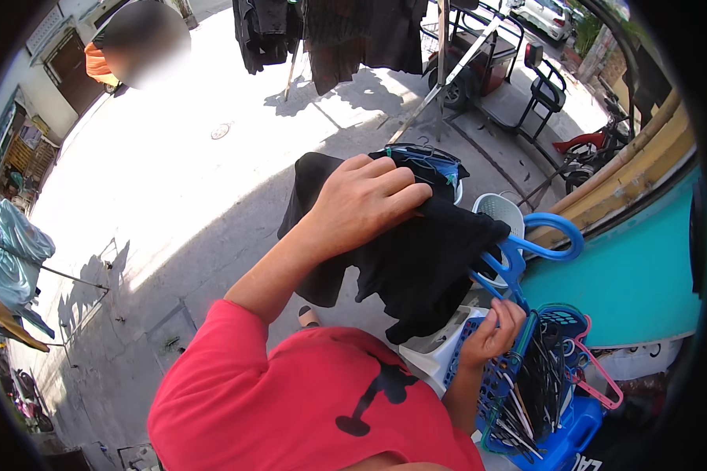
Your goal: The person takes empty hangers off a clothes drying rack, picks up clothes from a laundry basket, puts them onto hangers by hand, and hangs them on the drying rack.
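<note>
My left hand (377,191) has its fingers closed on a black cloth garment (412,259), which hangs down in front of me. A blue plastic hanger (514,268) sits at the garment's right end, its large round hook pointing right and partly covered by the cloth at its left. At the lower part of this hanger is my right hand (495,332), fingers curled on it. How far the hanger reaches inside the garment is hidden.
A blue basket (471,341) full of hangers stands at my right, with a pink hanger (601,377) beside it. Beyond the garment are a white basket (501,212) and hangers with dark cloth (430,159). Dark clothes (359,41) hang ahead near a three-wheeler (483,82). A person (100,62) is far left.
</note>
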Demonstrator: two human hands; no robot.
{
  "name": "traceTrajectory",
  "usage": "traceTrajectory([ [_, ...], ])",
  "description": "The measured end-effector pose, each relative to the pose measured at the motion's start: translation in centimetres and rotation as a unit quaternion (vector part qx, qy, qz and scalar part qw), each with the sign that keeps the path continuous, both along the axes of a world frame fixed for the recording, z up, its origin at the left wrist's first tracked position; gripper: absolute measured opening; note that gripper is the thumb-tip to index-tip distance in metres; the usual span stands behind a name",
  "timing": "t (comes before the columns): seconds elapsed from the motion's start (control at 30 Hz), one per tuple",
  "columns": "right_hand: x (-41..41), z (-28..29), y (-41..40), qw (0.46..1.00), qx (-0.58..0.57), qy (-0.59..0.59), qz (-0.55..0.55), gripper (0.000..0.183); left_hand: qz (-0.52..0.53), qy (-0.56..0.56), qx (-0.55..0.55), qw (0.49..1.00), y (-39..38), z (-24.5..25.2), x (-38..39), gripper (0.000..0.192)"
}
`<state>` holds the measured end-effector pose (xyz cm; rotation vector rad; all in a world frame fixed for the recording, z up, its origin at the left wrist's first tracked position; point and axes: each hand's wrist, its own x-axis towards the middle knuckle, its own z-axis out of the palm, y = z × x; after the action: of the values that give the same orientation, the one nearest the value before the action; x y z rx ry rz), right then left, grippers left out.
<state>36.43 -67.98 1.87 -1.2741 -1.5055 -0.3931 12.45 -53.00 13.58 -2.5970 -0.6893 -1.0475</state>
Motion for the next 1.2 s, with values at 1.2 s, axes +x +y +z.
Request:
traceTrajectory([
  [1.2, -18.5, 0.7, 26.0, 0.928, -0.140, -0.045, 0.341, 0.010, 0.379, -0.107, -0.125, 0.911, 1.1, -2.4, -32.1, 0.030],
])
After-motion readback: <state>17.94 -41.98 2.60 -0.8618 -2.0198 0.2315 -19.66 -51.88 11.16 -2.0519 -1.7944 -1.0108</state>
